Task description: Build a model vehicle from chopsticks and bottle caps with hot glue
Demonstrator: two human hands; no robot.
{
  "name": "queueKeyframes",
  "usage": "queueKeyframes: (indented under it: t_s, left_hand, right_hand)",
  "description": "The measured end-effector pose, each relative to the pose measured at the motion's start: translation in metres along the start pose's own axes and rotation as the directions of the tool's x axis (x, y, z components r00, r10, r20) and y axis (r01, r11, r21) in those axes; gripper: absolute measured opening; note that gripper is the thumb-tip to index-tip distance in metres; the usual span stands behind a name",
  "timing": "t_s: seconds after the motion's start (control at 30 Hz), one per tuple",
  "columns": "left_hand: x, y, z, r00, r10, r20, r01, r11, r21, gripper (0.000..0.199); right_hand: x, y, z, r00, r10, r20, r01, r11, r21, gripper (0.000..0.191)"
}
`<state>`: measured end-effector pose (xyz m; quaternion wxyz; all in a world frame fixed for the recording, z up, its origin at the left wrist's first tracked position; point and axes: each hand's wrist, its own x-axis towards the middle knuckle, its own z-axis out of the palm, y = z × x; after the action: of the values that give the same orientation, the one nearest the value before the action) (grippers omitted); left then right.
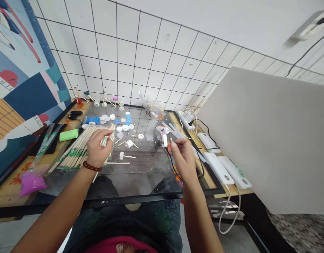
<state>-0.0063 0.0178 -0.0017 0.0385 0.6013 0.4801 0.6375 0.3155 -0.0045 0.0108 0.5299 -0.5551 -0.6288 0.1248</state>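
My left hand, with a beaded bracelet at the wrist, hovers over the right edge of the bundled wooden chopsticks. Its fingers are curled, thumb towards forefinger; whatever they hold, if anything, is too small to name. Just right of the white hot glue gun, my right hand is closed in a pinch. A tiny pale tip shows near those fingers, but I cannot make out what it is. Between the hands lie a cap with a stick, a small white piece with a stick and a loose stick.
White and blue bottle caps are scattered beyond my hands. Stick models stand at the back left. Green clay and a purple bag lie left. Glue sticks, white power banks and cables occupy the right.
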Motion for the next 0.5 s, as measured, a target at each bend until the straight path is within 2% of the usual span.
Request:
queueKeyframes:
  t_s: [0.07,0.13,0.2,0.23,0.33,0.5]
  left_hand:
    - [-0.004,0.009,0.002,0.983,0.143,0.111,-0.15,0.987,0.053,0.026]
    - [-0.008,0.016,0.006,0.915,0.314,0.255,-0.352,0.928,0.121,0.027]
    - [-0.012,0.02,0.009,0.839,0.428,0.336,-0.5,0.849,0.168,0.027]
    - [-0.013,0.02,0.01,0.826,0.451,0.338,-0.527,0.83,0.18,0.026]
    - [-0.014,0.02,0.011,0.823,0.465,0.326,-0.54,0.818,0.198,0.025]
    - [-0.012,0.019,0.009,0.796,0.477,0.373,-0.579,0.78,0.238,0.023]
  right_hand:
    - [0.013,0.022,0.006,0.981,0.17,0.094,-0.164,0.984,-0.072,0.047]
    - [0.029,0.042,0.015,0.941,0.306,0.142,-0.273,0.938,-0.212,0.055]
    - [0.044,0.055,0.023,0.92,0.353,0.171,-0.281,0.897,-0.34,0.054]
    - [0.05,0.059,0.027,0.916,0.368,0.158,-0.289,0.881,-0.375,0.054]
    - [0.06,0.062,0.037,0.915,0.378,0.141,-0.297,0.868,-0.399,0.062]
    - [0.06,0.067,0.055,0.922,0.37,0.118,-0.297,0.867,-0.4,0.073]
